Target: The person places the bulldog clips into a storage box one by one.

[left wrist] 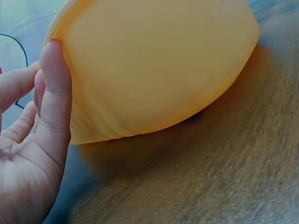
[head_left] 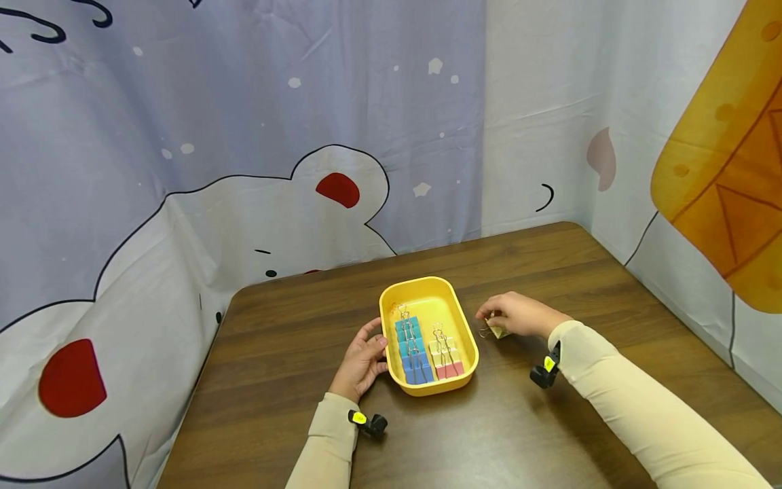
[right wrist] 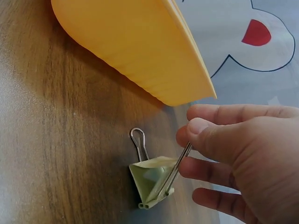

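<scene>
A yellow plastic tray (head_left: 472,353) stands on the table with binder clips inside it. Its left row has teal clips (head_left: 409,329) and blue clips (head_left: 418,367); to the right are pale yellow clips (head_left: 441,348) and a pink clip (head_left: 450,370). My left hand (head_left: 362,360) grips the tray's left side, its thumb (left wrist: 55,93) lying along the wall in the left wrist view. Right of the tray, my right hand (head_left: 516,316) pinches one wire handle of a pale yellow binder clip (right wrist: 152,179) between thumb and fingertips. That clip's other handle sticks out toward the tray.
The brown wooden table (head_left: 281,346) carries the tray near its middle. Behind it and along its sides hangs a printed curtain (head_left: 391,122). A wrist camera (head_left: 369,422) is strapped to the left wrist and another camera (head_left: 544,372) to the right.
</scene>
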Demonstrator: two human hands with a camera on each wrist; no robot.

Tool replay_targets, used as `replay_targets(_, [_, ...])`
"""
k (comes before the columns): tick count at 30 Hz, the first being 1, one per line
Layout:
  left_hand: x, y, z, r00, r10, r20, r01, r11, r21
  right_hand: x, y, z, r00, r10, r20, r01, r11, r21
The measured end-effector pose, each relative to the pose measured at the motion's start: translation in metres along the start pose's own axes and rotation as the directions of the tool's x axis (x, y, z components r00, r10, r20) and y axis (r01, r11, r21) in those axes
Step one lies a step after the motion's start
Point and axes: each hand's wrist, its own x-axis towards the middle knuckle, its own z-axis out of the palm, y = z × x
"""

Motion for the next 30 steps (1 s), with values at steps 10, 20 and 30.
replay_targets(10, [0.001, -0.001, 0.000, 1.000, -0.010, -0.027, 0.010, 1.000, -0.002, 0.001, 0.002, 0.000, 0.999, 0.025, -0.041, -0.025, 0.999, -0.022])
replay_targets(20, [0.000, -0.001, 0.000, 1.000, -0.011, -0.025, 0.010, 1.000, -0.018, 0.002, -0.002, -0.015, 0.996, 0.084, -0.043, -0.085, 0.996, -0.028])
replay_targets(30, [0.001, -0.001, -0.001, 1.000, -0.009, -0.013, 0.009, 1.000, -0.012, 0.016, -0.023, -0.039, 0.970, 0.119, -0.210, -0.130, 0.991, -0.039])
